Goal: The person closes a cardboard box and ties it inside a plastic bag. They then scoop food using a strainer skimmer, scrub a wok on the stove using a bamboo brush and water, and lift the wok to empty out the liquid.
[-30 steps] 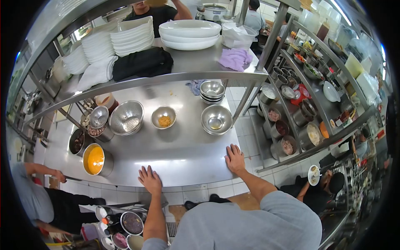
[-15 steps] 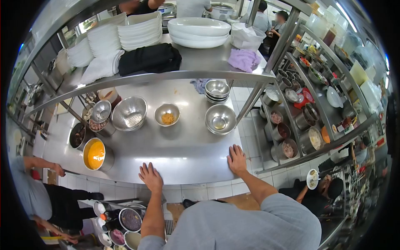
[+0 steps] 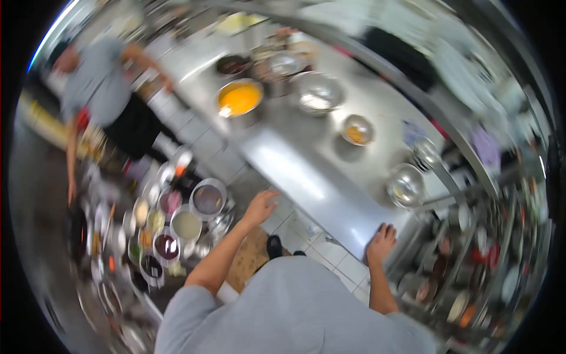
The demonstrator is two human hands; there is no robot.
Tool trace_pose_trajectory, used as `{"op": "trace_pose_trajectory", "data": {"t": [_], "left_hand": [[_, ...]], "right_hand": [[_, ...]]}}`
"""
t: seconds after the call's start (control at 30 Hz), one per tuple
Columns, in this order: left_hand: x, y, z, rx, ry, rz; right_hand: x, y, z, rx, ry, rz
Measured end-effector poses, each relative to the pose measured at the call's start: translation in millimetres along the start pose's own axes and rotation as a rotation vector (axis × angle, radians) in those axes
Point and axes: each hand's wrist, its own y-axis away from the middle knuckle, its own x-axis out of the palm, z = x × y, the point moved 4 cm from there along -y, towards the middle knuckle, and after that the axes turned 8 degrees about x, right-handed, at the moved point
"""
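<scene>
My left hand is off the steel table, over the floor gap, with its fingers apart and nothing in it. My right hand rests on the table's front edge near its right corner, fingers spread and empty. Closest to it is a steel bowl with a little in the bottom. A small bowl with orange-yellow food sits further back. Beyond stand a perforated bowl and a pot of bright yellow liquid. The view is blurred.
A person in a grey shirt stands at the far left. Several containers of sauces and ingredients stand left of my left arm. An overhead shelf crosses above the table. A rack with pots is at the right.
The view has swung left and tilted, bringing more of the ingredient containers into sight. My left hand has lifted off the table, while my right hand remains on it.
</scene>
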Motion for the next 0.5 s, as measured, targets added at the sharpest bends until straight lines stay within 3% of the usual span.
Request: {"op": "trace_pose_trajectory", "data": {"t": [0.07, 0.13, 0.27, 0.5], "left_hand": [[-16.7, 70.8, -11.0, -0.151, -0.009, -0.066], [-18.1, 146.0, -15.4, -0.345, 0.053, 0.063], [-0.2, 306.5, -9.0, -0.628, -0.234, -0.014], [82.6, 518.8, -49.4, -1.16, -0.154, -0.03]], "right_hand": [[12.1, 0.3, 14.1, -0.188, -0.139, 0.059], [21.5, 4.9, 46.2, -0.348, -0.28, 0.141], [5.2, 36.7, 132.6, -0.7, -0.376, 0.33], [18.8, 33.6, 214.1, -0.994, -0.36, 0.229]]}}
